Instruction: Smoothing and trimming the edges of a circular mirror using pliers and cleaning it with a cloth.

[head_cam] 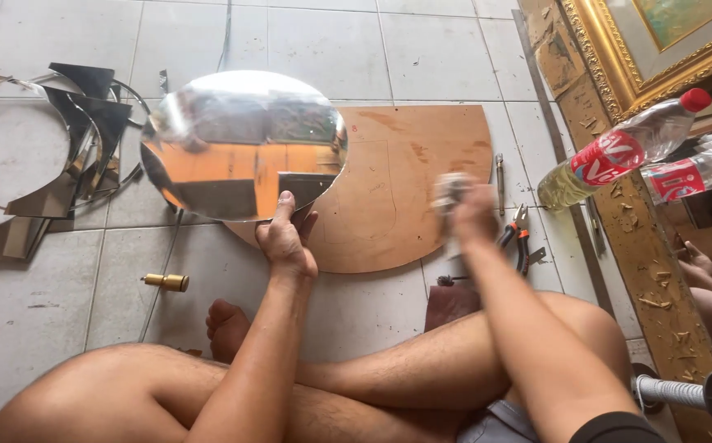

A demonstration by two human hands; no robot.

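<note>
Bare tile (389,41) lies open beyond the board (405,189); mirror scraps (69,156) crowd the left, pliers (518,238) and bottles (618,152) the right.

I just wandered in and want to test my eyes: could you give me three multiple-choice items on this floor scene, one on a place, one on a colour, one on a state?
1. Where do the pliers lie?
A. on the tiles right of the wooden board
B. on the round mirror
C. among the mirror offcuts

2. What colour is the cap of the nearer plastic bottle?
A. blue
B. red
C. white

3. How is the round mirror held?
A. lying flat, untouched
B. gripped by both hands
C. its near edge gripped by the left hand

Answers:
1 A, they sit beside the board's right edge.
2 B, the cap is plainly red.
3 C, the left thumb lies on its edge, while the right hand holds a blurred pale wad apart from it.
</note>
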